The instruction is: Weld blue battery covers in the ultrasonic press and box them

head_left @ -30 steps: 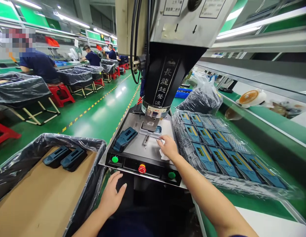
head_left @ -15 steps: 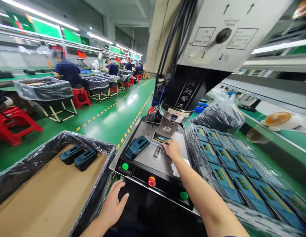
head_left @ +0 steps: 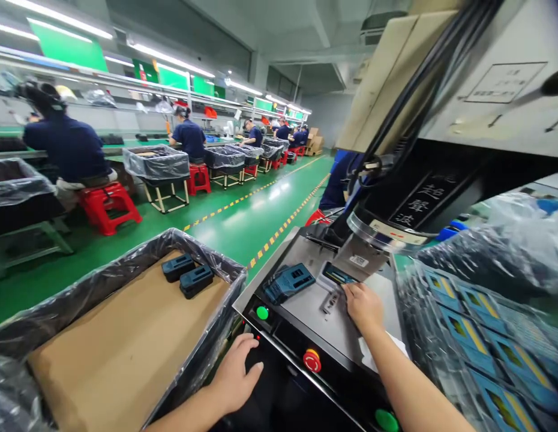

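My right hand (head_left: pixel 363 305) has its fingertips closed on the near right edge of a blue plastic casing (head_left: pixel 337 275), which sits in the fixture under the metal head (head_left: pixel 357 257) of an ultrasonic welding press. To the left on the metal worktop (head_left: pixel 306 247), another blue-and-black casing (head_left: pixel 288 283) lies at a slant. My left hand (head_left: pixel 236 372) hangs before the machine's front left edge, thumb and fingers apart, holding nothing. A green button (head_left: pixel 262 312) is just above it. Between my hands on the front panel is a red emergency stop button (head_left: pixel 312 360).
At left stands a plastic-lined bin (head_left: pixel 126 336) with a cardboard base and two blue-and-black cases (head_left: pixel 195 280). Clear trays of blue casings (head_left: pixel 468 331) stand at right. Another green button (head_left: pixel 387 420) is at the lower right. Several co-workers (head_left: pixel 189 137) sit along the line beyond the aisle.
The view has turned left, so the machine and both hands appear farther right. My right hand stays at the casing in the fixture. My left hand stays open near the front edge.
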`<state>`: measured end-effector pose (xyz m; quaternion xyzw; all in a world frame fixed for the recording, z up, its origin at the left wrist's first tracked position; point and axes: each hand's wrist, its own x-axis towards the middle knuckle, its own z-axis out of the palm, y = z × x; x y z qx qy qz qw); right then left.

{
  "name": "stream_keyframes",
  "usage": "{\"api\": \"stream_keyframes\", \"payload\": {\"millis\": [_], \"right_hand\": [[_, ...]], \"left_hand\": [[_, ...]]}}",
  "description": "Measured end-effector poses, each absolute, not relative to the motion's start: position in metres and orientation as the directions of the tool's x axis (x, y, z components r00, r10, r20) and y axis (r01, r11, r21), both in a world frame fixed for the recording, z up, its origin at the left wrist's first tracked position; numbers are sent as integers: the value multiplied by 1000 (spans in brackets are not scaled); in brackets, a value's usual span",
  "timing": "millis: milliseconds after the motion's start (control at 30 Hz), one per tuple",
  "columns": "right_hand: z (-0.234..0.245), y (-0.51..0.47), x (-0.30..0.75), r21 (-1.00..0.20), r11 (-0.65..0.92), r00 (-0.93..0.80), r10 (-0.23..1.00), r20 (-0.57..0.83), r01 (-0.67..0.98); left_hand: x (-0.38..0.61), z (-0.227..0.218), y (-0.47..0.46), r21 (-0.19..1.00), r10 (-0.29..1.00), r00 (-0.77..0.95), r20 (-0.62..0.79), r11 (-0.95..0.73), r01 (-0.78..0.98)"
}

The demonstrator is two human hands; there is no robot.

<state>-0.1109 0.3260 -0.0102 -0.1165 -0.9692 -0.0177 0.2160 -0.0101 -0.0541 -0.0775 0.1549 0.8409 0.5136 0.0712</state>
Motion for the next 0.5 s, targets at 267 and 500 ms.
{"api": "stream_keyframes", "payload": {"millis": [267, 500], "right_hand": [[5, 314, -74, 63, 989, -759, -144, 634, -136], [13, 258, 22, -107, 915, -759, -252, 601, -389]], "left_hand": [[-15, -65, -54, 905, 334, -941, 55, 381, 188], [-21, -44, -35, 900, 441, -875, 199, 272, 341]]}}
